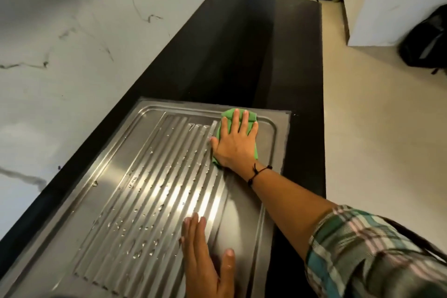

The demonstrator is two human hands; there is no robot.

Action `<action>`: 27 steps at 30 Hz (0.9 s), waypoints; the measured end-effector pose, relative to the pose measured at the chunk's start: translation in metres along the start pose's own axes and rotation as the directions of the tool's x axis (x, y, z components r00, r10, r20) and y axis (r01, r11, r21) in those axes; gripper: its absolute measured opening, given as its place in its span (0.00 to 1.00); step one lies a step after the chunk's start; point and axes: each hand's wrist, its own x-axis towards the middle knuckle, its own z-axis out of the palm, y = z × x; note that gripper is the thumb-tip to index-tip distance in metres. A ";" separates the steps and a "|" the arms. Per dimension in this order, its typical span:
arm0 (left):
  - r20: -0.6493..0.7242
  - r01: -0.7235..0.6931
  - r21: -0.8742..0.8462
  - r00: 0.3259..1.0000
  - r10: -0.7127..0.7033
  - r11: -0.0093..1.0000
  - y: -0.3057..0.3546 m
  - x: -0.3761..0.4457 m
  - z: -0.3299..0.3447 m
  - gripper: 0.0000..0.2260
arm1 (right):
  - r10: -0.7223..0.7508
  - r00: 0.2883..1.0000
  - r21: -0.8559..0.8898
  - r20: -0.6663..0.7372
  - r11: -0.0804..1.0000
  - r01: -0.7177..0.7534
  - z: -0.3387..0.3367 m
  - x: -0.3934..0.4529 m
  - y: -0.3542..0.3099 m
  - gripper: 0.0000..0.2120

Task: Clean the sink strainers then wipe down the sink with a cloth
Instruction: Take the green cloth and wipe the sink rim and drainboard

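Observation:
A ribbed stainless steel drainboard [135, 191] of the sink fills the lower left, dotted with water drops. My right hand [235, 143] lies flat, fingers straight, pressing a green cloth [228, 115] onto the far right corner of the drainboard. My left hand [205, 256] rests flat with straight fingers on the smooth near part of the steel. The sink bowl and strainers are out of view.
A black countertop [254, 51] runs away from the drainboard along a white marbled wall [72, 31]. To the right the counter edge drops to a pale floor [375, 140], where dark bags [425, 41] lie by a white cabinet.

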 end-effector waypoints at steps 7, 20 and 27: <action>0.033 0.023 -0.047 0.999 -0.021 0.999 0.017 0.009 -0.003 0.34 | -0.101 0.995 0.022 0.013 0.995 0.101 -0.006 -0.029 0.003 0.38; -0.019 0.060 -0.258 0.998 -0.067 0.964 0.028 0.036 0.011 0.39 | -0.192 0.981 0.029 -0.005 0.981 0.192 0.020 -0.096 -0.016 0.33; -0.062 0.060 -0.199 0.995 -0.073 0.978 0.025 0.038 0.016 0.32 | -0.123 0.992 0.036 -0.003 0.992 0.123 -0.006 -0.008 0.016 0.35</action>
